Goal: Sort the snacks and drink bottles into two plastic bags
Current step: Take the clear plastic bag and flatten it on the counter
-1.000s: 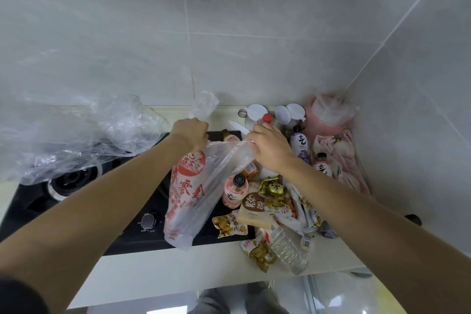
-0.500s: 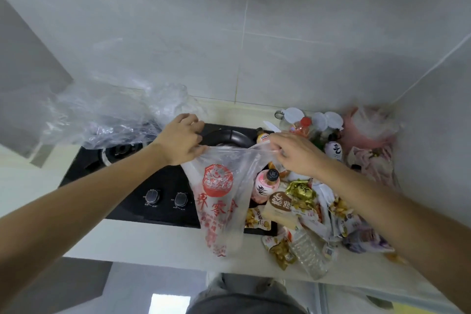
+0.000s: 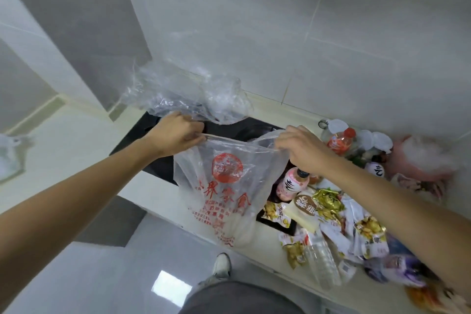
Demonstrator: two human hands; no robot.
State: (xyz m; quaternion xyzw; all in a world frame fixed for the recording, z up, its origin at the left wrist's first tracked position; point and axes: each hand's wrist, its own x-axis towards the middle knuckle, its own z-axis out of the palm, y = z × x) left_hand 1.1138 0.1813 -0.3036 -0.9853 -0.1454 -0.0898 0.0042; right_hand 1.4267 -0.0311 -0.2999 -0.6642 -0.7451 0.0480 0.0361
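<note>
A clear plastic bag with red print (image 3: 229, 191) hangs over the counter edge. My left hand (image 3: 175, 135) grips its left rim, and my right hand (image 3: 303, 150) pinches its right rim, so the mouth is stretched between them. A second clear bag (image 3: 188, 94) lies crumpled on the stove behind my left hand. Right of the printed bag sits a pink drink bottle (image 3: 290, 183), a red-capped bottle (image 3: 341, 141), an empty clear bottle (image 3: 323, 262) and several snack packets (image 3: 328, 204).
A black gas stove (image 3: 158, 132) lies under and behind the bags. The pale counter (image 3: 76, 140) runs left, tiled walls stand behind and at right. A pink bag (image 3: 420, 160) fills the right corner. My shoe (image 3: 223, 265) shows on the floor below the counter edge.
The view has swung left and the printed bag now hangs further down past the counter edge. Both hands keep their hold on its rim and have pulled further apart.
</note>
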